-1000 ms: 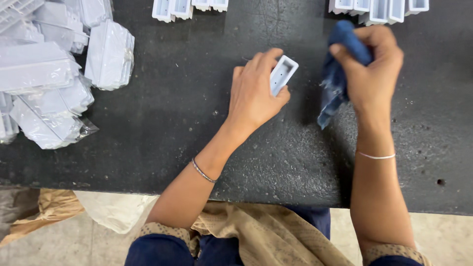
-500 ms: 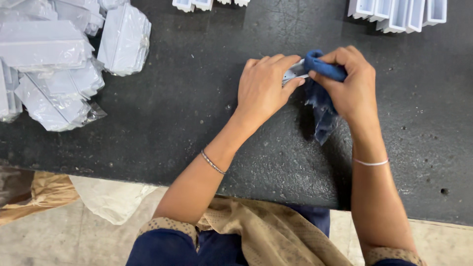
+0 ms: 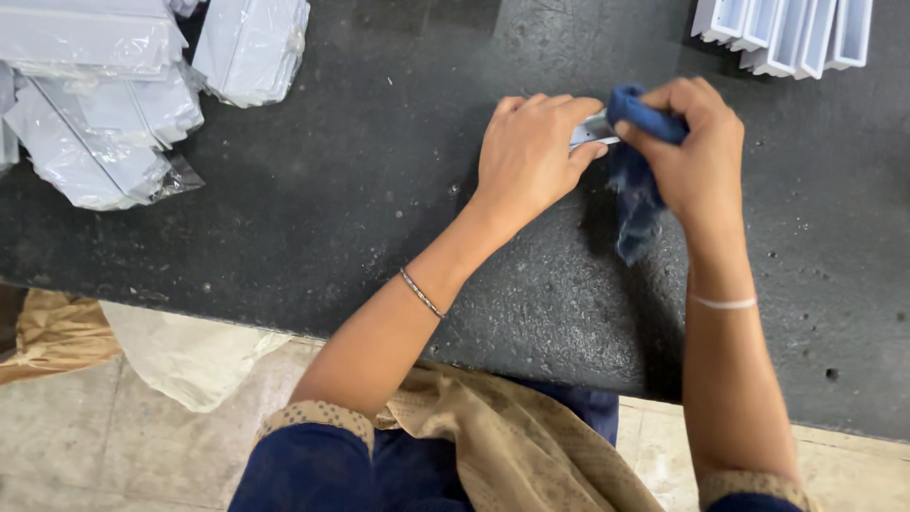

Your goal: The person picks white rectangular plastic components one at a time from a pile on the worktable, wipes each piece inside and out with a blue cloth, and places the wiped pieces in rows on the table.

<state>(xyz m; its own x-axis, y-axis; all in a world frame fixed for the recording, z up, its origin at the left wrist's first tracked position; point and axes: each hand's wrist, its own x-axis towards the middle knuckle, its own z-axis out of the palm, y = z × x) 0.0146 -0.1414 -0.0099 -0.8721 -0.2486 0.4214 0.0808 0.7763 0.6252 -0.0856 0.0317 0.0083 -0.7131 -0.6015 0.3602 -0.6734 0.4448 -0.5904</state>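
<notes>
My left hand (image 3: 531,152) lies over a small white plastic box piece (image 3: 591,132) and grips it on the black table (image 3: 313,199); only a sliver of the piece shows between my two hands. My right hand (image 3: 697,152) holds a blue cloth (image 3: 637,185) bunched at the top and pressed against the white piece, with the cloth's tail hanging down onto the table. Both hands meet over the piece.
Several plastic-wrapped white packs (image 3: 104,104) are heaped at the table's far left. A row of white open box pieces (image 3: 787,33) stands at the top right. The table's front edge runs across below my forearms, with tan cloth and a white bag (image 3: 180,356) on the floor.
The hands, apart a second ago with the white piece plainly showing, have come together. The blue cloth now presses on the piece, which my left hand mostly covers.
</notes>
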